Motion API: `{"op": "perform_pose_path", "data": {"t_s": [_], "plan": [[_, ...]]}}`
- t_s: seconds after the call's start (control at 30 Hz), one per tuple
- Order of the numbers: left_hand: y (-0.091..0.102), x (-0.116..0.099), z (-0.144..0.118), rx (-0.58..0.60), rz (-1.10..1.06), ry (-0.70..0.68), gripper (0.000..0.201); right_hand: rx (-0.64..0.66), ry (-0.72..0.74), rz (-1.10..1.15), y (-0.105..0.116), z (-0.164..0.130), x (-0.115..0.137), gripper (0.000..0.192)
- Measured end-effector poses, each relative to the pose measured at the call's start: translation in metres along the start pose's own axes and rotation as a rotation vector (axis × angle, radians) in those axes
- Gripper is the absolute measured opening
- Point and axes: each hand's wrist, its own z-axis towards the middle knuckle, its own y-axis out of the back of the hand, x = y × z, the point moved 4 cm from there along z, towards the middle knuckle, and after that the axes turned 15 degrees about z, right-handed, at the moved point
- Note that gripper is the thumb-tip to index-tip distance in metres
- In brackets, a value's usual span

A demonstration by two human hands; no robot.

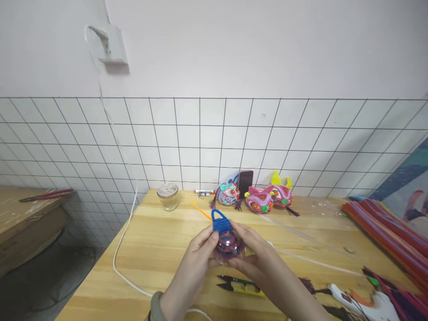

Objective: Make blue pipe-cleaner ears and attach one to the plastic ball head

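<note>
Pale wooden table [167, 249]: my left hand [199, 247], right hand [256, 247] snugly gripping glossy, clear-shelled purple ball [230, 244]; uneven pressing possibly risking slip of blue fuzzy loop [221, 226].

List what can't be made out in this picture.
All in head view:
Part of the ball: covered by left hand and right hand.
One end of the snips: behind the right forearm.
End of the glue gun: cut off by bottom edge.
Print on the marker: too small.

Pale upper wall [234, 49], white dark-lined tiles [187, 137] below, white socket [117, 44], light wooden table [167, 245]
</note>
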Motion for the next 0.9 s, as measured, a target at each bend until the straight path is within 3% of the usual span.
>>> {"op": "perform_pose_path", "data": {"t_s": [0.27, 0.53, 0.9], "plan": [[0.001, -0.003, 0.001, 0.018, -0.009, -0.007, 0.032, -0.070, -0.018, 0.002, 0.004, -0.005, -0.002, 0.068], [0.003, 0.000, 0.002, 0.037, 0.172, -0.079, 0.031, -0.131, 0.004, 0.071, 0.010, -0.002, 0.030, 0.025], [-0.001, -0.003, 0.000, 0.057, 0.385, -0.183, 0.031, -0.195, 0.013, -0.013, 0.012, -0.002, 0.018, 0.014]]}}
